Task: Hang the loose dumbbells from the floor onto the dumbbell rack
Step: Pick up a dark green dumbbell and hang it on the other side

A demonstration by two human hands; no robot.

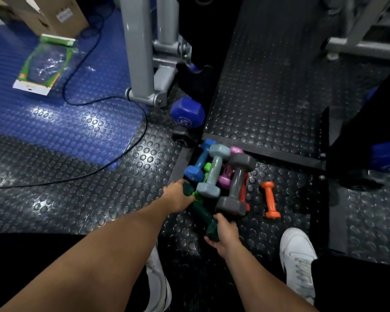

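Observation:
A pile of loose dumbbells lies on the studded black floor: a dark green dumbbell (200, 210) nearest me, a light grey-blue one (214, 172), a dark grey one (235, 183), a blue one (199, 161), pink (227, 174), lime green (207, 167) and red (243, 192) ones partly buried. An orange dumbbell (270, 200) lies apart to the right. My left hand (178, 197) grips the far head of the dark green dumbbell. My right hand (223, 235) grips its near head. The black rack (196, 79) stands behind, holding a big blue dumbbell (186, 113).
Grey machine legs (142, 64) stand at the back left, and a black cable (113, 104) curves over the blue mat. A cardboard box (47, 14) and green packaging (45, 64) lie far left. My white shoes (298, 262) are near the pile. A raised black platform (279, 86) lies behind.

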